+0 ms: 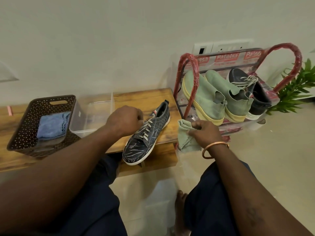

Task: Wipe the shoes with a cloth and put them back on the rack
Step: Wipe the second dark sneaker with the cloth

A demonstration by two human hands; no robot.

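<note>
A dark blue lace-up sneaker (pixel 148 133) with a white sole lies on the low wooden table (pixel 139 96), its toe hanging over the front edge. My left hand (pixel 124 120) is curled at the shoe's laces and tongue, its fingertips hidden. My right hand (pixel 205 132) grips a green cloth (pixel 186 138) just right of the table, in front of the rack. The red-framed shoe rack (pixel 190 77) holds two green slip-on shoes (pixel 202 97) and one dark sneaker (pixel 252 92).
A brown perforated basket (pixel 25 133) with a blue cloth (pixel 52 126) inside stands at the table's left. A clear plastic tub (pixel 80 126) sits beside it. A green plant (pixel 296 87) is right of the rack. My knees and a bare foot are below.
</note>
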